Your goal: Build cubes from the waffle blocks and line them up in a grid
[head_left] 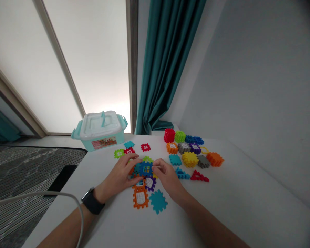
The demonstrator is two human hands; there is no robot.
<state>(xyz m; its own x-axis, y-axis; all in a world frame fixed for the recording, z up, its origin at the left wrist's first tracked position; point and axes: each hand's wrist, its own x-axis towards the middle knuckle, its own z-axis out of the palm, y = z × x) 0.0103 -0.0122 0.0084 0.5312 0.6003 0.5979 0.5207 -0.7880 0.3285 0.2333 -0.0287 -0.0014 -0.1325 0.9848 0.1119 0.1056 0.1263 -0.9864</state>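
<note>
A blue square building tile with a window point(146, 169) stands in the middle of a small cluster of interlocking tiles on the white table. My left hand point(122, 172) curls around the cluster's left side, its fingers behind and thumb in front. At the blue tile's right edge, my right hand point(166, 174) pinches with thumb and index finger. A lime green tile point(147, 159) shows behind. In front are a purple tile with a white insert point(150, 183), an orange tile with a white insert point(141, 198) and a flat light-blue tile point(158, 201). My fingers hide part of the joints.
Sorted tile stacks stand at the right, among them red point(169, 135), yellow point(190, 159) and orange point(215, 159). Triangles, one red point(199, 176), lie nearer. A lidded turquoise box point(102, 129) sits at the back left. A white cable point(77, 203) crosses my left forearm.
</note>
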